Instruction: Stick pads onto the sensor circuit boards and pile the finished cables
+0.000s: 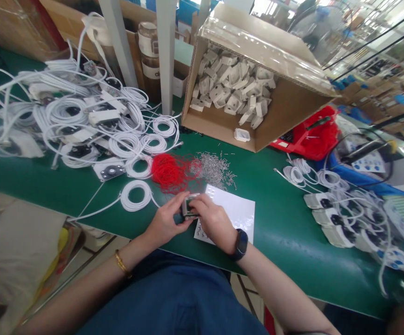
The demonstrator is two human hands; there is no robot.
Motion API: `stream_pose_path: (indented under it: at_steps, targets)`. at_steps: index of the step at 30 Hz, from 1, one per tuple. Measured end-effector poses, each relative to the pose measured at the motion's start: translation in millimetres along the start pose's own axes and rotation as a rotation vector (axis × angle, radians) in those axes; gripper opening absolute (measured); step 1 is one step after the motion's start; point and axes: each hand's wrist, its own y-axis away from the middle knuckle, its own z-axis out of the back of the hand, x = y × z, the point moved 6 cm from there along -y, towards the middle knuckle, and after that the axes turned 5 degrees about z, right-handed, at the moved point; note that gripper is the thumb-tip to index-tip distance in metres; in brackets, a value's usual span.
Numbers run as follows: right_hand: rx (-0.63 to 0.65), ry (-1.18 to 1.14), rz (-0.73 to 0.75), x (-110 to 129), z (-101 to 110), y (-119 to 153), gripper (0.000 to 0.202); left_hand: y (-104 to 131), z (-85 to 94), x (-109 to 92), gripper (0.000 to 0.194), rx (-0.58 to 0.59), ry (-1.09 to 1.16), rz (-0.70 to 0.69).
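My left hand (167, 221) grips the left side of a small white housing (188, 207) with a green part inside, thumb below and fingers above. The fingers of my right hand (216, 222) are pressed into the housing's opening; whether they pinch a small part is hidden. A white sheet (238, 211) with small round pieces lies partly under my right hand. A white cable coil (135, 195) lies left of my hands. Just beyond them are a tangle of red wire (168, 172) and a heap of small screws (215, 170).
An open carton (285, 109) of white housings stands at the back. Cable coils with white units (100, 116) pile up at the left. More wired units (327, 216), a red bin (315, 135) and a blue bin (344, 172) are at the right. Grey posts (166, 56) rise behind.
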Motion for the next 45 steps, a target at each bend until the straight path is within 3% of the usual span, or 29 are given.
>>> stream_pose_path:
  at_steps: [5,11,15,20,24,30,32,38,43,45]
  targets:
    - [-0.146,-0.127,-0.032,-7,-3,5,0.021,1,-1.5,0,0.060,0.009,-0.006,-0.011]
    - [-0.310,-0.326,-0.019,2,11,13,0.022,0,0.3,-3,0.062,0.016,-0.024,-0.023]
    - [-0.262,-0.575,-0.097,-4,0,8,0.021,-1,1.3,-4,0.061,0.009,-0.025,-0.032]
    - [-0.404,-0.419,-0.287,-24,10,14,0.023,-1,-1.2,0,0.061,0.024,0.062,0.004]
    - [-0.344,-0.348,-0.148,-12,7,13,0.014,-2,0.2,-2,0.059,0.016,0.059,-0.008]
    - [-0.180,-0.152,-0.022,-5,-3,6,0.019,-2,0.1,-2,0.060,0.020,0.019,-0.006]
    - [-0.183,-0.133,0.001,-7,-3,6,0.019,-2,-0.5,-1,0.059,0.017,0.036,-0.003]
    - [-0.530,-0.282,-0.324,-26,11,24,0.013,-2,-0.2,-2,0.059,0.003,0.037,-0.025]
    - [-0.272,-0.625,-0.202,-12,0,8,0.019,-2,-0.3,-1,0.058,0.002,0.040,-0.023]
    - [-0.370,-0.571,-0.298,-23,6,8,0.020,-2,-1.2,1,0.058,0.012,0.068,-0.003]
